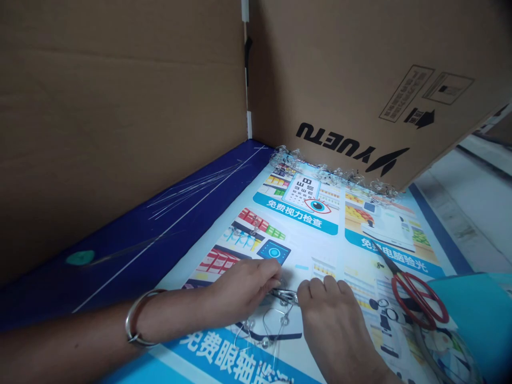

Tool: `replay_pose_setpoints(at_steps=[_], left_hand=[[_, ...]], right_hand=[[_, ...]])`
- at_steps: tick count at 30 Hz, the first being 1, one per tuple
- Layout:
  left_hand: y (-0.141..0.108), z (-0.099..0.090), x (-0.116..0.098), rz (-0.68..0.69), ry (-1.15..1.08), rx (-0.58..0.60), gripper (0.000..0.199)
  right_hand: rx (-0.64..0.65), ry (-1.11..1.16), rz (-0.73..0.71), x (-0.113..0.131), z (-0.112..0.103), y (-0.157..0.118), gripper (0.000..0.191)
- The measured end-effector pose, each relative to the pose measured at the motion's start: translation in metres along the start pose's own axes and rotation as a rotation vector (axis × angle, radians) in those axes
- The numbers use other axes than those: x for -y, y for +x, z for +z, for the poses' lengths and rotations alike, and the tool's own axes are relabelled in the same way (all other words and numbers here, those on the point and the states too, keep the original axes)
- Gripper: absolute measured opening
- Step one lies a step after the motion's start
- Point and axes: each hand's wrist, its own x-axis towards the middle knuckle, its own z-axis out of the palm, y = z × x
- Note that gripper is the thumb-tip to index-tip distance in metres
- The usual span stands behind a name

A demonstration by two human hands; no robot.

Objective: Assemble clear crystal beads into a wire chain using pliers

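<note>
My left hand [250, 288], with a silver bangle at the wrist, is closed in a pinch over a thin wire piece with clear beads [264, 342]. Loops of this beaded wire hang below the fingers onto the printed sheet. My right hand [334, 320] is wrapped round a pair of small metal pliers [288, 296], seen partly between the two hands. The pliers' jaws point left and meet the wire by the left fingertips; the exact contact is hidden.
Red-handled scissors [418, 298] lie to the right, beside a teal item [480, 314]. Several beaded wire pieces [340, 173] line the base of a cardboard panel [340, 64]. Straight thin strands [192, 189] and a green piece [80, 258] lie on the dark blue strip at left.
</note>
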Motion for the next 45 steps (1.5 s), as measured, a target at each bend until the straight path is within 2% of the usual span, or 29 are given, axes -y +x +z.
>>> replay_pose_setpoints(at_steps=[12,27,34,45], left_hand=[[0.001,-0.001,-0.002,0.010,-0.058,-0.023,0.011],[0.003,-0.003,-0.003,0.060,-0.110,-0.066,0.014],[0.005,-0.007,-0.004,0.096,-0.163,-0.088,0.015],[0.006,-0.010,-0.004,0.079,-0.198,-0.062,0.015]], right_hand=[[0.012,0.129,0.000,-0.006,-0.001,0.002,0.018],[0.081,0.145,-0.021,-0.006,-0.005,0.008,0.015],[0.058,0.144,-0.017,-0.007,-0.006,0.007,0.014],[0.048,0.149,-0.011,-0.007,-0.004,0.007,0.014]])
